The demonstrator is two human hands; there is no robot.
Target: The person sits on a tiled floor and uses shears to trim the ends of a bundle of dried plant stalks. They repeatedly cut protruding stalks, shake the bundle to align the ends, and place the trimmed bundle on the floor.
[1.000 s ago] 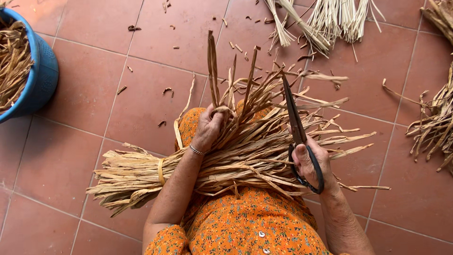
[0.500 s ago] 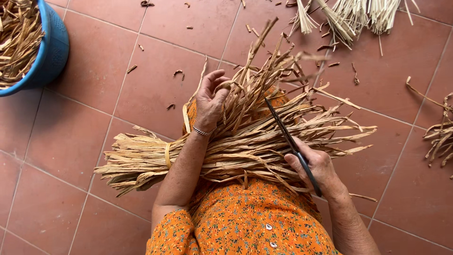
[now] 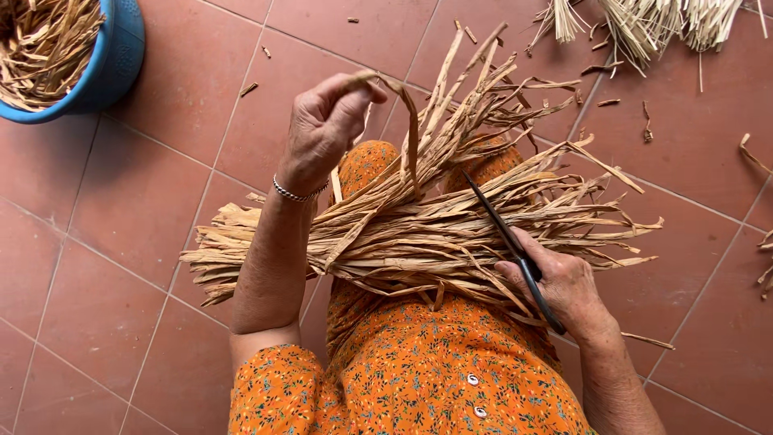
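In the upper left of the frame, a blue plastic tub [image 3: 113,60] stands on the terracotta floor tiles [image 3: 121,209], filled with dry straw-coloured strips. Right of it, toward the centre, the left hand [image 3: 326,129] is raised above the lap, wrist bent, a thin silver bracelet [image 3: 296,193] around it; thumb and fingers are pinched on a single dried leaf strip [image 3: 409,133] that arches up and curls down into the pile. Across the middle of the frame lies the bundle of dried leaf strips [image 3: 419,234], resting over the knees on the orange floral dress [image 3: 419,370], its pale tan, flat, frayed ends fanning out toward the upper right. At centre right, the right hand [image 3: 564,286] rests on the bundle, fingers closed around the handles of dark scissors [image 3: 507,242], whose shut blades point up-left over the strips. At the upper right edge, more pale fibre bunches [image 3: 644,24] lie on the tiles.
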